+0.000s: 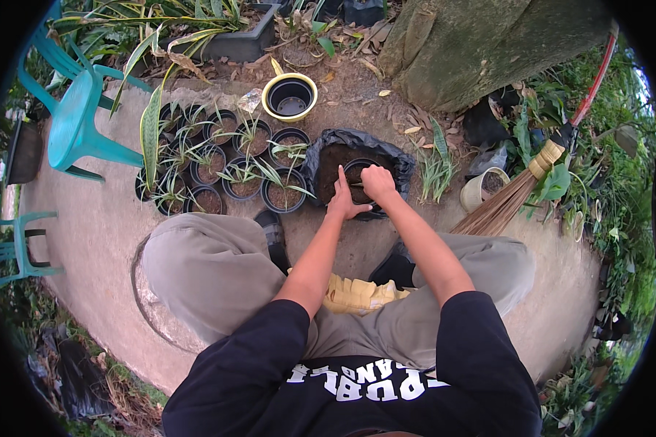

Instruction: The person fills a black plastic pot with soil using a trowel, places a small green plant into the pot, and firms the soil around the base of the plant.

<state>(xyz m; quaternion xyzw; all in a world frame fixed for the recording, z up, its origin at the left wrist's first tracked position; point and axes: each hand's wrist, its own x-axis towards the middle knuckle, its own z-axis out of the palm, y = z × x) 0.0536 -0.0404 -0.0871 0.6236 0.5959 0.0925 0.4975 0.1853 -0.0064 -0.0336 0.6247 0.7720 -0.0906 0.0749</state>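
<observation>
A black plastic bag (397, 156) with its edge rolled down holds dark soil (331, 155) in front of me. Inside it stands a small round black pot (353, 173). My left hand (345, 198) lies along the pot's near left side, fingers stretched out and thumb spread apart. Over the pot's right part, my right hand (378, 183) is closed with its knuckles up. What its fingers hold, if anything, is hidden. A thin pale strip, perhaps a leaf or stem, shows between the two hands.
Several black pots (283, 191) with small striped plants stand left of the bag. Beyond them sits a yellow-rimmed container (290, 97). To the right lie loose seedlings (436, 171), a whitish pot (484, 188) and a stick broom (514, 197). A teal chair (76, 120) stands far left.
</observation>
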